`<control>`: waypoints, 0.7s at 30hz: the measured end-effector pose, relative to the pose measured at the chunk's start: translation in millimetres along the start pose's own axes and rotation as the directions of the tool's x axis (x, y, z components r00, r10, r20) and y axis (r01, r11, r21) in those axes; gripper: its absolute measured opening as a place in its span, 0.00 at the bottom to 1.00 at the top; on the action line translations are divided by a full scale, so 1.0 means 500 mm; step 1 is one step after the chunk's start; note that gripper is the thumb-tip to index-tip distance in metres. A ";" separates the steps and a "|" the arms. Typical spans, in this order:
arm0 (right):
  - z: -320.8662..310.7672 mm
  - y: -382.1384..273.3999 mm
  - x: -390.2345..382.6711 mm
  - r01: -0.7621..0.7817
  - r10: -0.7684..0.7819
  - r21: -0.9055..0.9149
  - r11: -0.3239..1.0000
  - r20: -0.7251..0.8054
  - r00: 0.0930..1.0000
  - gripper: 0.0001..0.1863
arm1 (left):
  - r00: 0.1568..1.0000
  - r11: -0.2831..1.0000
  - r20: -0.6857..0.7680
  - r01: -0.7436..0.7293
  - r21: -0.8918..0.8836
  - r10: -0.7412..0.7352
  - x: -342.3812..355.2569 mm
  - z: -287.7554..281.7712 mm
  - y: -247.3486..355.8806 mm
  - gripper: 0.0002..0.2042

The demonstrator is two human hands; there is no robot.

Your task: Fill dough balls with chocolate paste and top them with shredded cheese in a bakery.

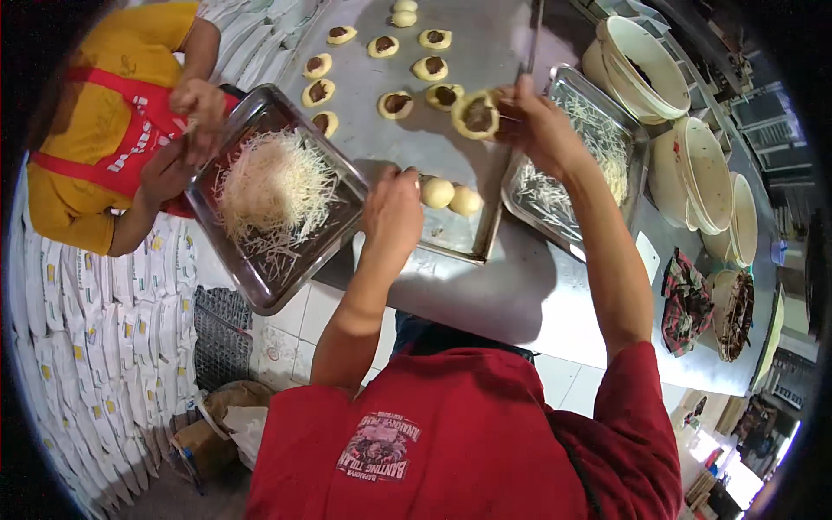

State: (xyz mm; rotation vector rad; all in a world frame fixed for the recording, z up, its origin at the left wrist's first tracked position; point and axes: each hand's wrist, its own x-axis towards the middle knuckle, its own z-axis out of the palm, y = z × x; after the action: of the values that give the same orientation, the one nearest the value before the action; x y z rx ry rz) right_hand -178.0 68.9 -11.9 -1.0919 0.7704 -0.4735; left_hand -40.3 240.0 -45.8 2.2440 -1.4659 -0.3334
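My right hand is closed around a flattened dough piece with brown filling and a long, thin utensil that rises from it. My left hand, fingers curled, is beside two pale dough balls in a shallow metal tray; what it holds, if anything, is hidden. Several filled dough rounds lie on the large metal surface. To the right is a steel tray of white shreds; to the left, another tray holds a pile of white shreds.
A co-worker in a yellow shirt and red apron has both hands at the left tray. White buckets and a plaid cloth line the right. Stacked white sacks fill the left, beside a white tiled floor.
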 end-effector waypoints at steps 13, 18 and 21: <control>-0.033 0.062 -0.273 -0.002 -0.011 0.260 0.966 0.047 0.999 0.28 | 0.953 0.327 0.249 0.183 -0.927 0.174 -0.036 0.022 0.115 0.20; -0.042 0.089 -0.245 0.314 -0.332 -0.573 0.757 0.077 0.940 0.25 | 0.766 -0.255 0.617 0.642 -0.723 0.180 -0.028 0.085 0.139 0.24; -0.149 0.092 -0.205 -0.051 -0.608 -0.995 0.090 -0.096 0.788 0.15 | 0.756 -0.183 0.644 0.653 -0.735 0.114 -0.031 0.077 0.148 0.23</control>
State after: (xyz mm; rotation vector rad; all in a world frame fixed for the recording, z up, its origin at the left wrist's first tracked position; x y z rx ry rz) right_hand -302.5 112.5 -39.4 -2.5638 1.4409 -0.6141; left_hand -122.6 219.8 -44.5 0.9532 -0.2130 -1.7027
